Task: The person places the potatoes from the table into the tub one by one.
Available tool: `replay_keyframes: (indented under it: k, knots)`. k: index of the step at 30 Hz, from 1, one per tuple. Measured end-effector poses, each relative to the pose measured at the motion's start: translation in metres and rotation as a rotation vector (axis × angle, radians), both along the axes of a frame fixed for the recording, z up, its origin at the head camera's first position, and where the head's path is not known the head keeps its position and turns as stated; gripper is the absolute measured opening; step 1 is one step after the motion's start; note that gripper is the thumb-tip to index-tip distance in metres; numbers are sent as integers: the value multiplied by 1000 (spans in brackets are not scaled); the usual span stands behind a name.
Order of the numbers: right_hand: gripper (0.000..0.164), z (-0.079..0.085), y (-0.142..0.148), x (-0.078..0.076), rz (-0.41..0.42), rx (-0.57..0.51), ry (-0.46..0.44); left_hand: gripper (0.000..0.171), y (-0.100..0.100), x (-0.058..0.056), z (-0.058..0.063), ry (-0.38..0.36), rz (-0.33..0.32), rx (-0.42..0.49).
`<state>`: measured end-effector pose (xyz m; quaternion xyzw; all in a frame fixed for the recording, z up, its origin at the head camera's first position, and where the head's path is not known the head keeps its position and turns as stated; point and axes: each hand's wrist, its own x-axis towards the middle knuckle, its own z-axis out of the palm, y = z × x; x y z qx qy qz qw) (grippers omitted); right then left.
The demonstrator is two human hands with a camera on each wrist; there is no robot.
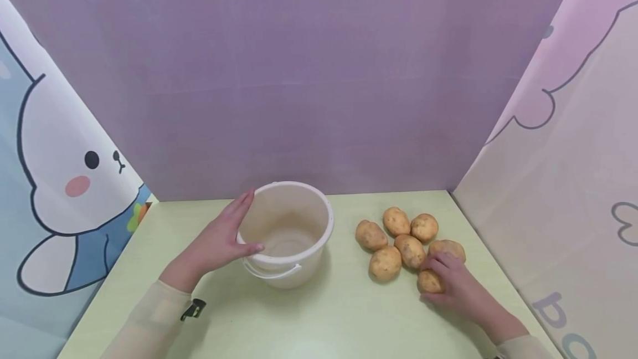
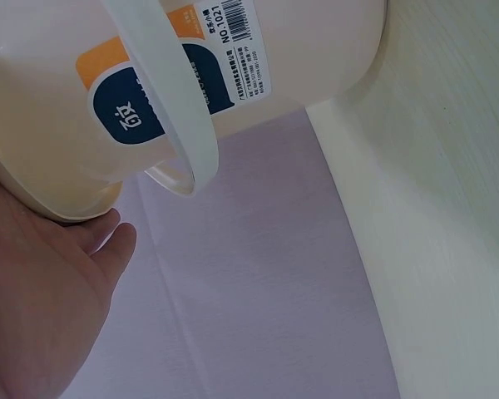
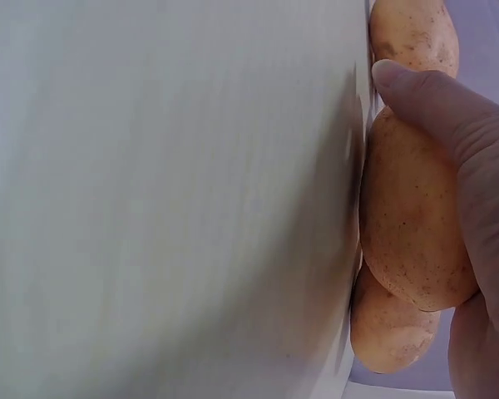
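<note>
A cream plastic bucket (image 1: 309, 267) stands upright at the middle of the table, its white handle (image 2: 170, 91) hanging down at the side. My left hand (image 1: 219, 242) rests against the bucket's left rim, with fingers and thumb spread and fairly straight. The thumb reaches over the rim. On the right, my right hand (image 1: 458, 284) grips a potato (image 3: 412, 208) between thumb and fingers, low at the tabletop. Just behind that hand lies another potato (image 1: 448, 248). The bucket's inside shows bare walls and floor in the head view.
Several more potatoes, including one at the front (image 1: 385, 263) and one at the back (image 1: 396, 220), lie grouped between the bucket and my right hand. A purple backdrop (image 1: 319, 82) rises behind the pale table (image 1: 309, 326). Printed panels flank both sides.
</note>
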<state>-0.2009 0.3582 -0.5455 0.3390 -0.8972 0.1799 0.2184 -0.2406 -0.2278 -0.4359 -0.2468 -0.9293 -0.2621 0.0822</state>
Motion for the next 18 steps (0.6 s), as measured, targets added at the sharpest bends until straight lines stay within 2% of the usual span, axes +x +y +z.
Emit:
replay_keyframes:
  k: [6,12,18]
  knots:
    - [64,6,-4,0,25,-92,-53,127,0,1,1,-10,7,1]
    - [58,16,-8,-9,102,-133,-5,126,-1,2,1,5,2,1]
    - [57,28,-11,-13,28,-88,-32,127,0,0,0,1,2,-2]
